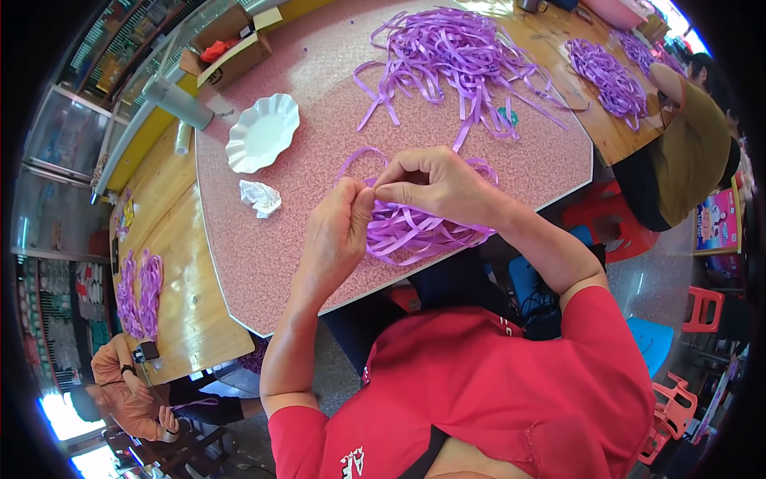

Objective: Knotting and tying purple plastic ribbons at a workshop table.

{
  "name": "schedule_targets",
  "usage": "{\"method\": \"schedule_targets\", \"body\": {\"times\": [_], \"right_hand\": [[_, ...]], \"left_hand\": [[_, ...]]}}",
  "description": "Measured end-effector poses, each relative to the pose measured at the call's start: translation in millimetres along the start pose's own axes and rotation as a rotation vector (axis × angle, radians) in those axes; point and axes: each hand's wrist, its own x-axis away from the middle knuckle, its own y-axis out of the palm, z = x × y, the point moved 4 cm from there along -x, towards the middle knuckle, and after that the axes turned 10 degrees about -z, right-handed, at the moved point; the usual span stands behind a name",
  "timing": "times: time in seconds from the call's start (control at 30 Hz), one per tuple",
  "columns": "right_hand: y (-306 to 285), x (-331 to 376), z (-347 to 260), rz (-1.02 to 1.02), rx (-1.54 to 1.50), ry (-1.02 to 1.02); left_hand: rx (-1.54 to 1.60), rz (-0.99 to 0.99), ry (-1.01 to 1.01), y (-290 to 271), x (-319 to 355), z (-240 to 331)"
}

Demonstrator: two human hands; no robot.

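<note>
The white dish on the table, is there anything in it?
No, the white dish shows only its bare fluted inside.

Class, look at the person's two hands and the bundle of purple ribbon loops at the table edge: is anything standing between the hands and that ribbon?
Nothing visible does. The left hand and right hand pinch a strand together, directly touching the purple ribbon bundle. The crumpled tissue and white scalloped dish lie apart, to the left.

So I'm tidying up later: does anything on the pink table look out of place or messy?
A crumpled white paper lies loose beside the empty white scalloped dish. Purple ribbon strips sprawl in a tangled heap across the pink table. Nothing looks spilled or broken.
</note>
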Motion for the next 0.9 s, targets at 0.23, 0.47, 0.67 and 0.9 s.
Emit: {"method": "schedule_targets", "body": {"times": [0.23,0.47,0.67,0.9], "right_hand": [[3.2,3.5,-16.3,0.121,0.241,-0.163],[10.3,11.5,-21.0,0.244,0.531,-0.424],[12.7,20.3,-9.4,0.241,0.524,-0.378],[17.9,40.0,-7.9,0.243,0.428,-0.427]], "left_hand": [[0.314,0.249,0.049,-5.3,6.3,-14.9],[0.591,0.065,0.0,22.2,2.8,-13.5],[0.557,0.267,0.098,21.7,10.5,-10.8],[0.507,0.01,-0.032,39.6,23.2,5.2]]}}
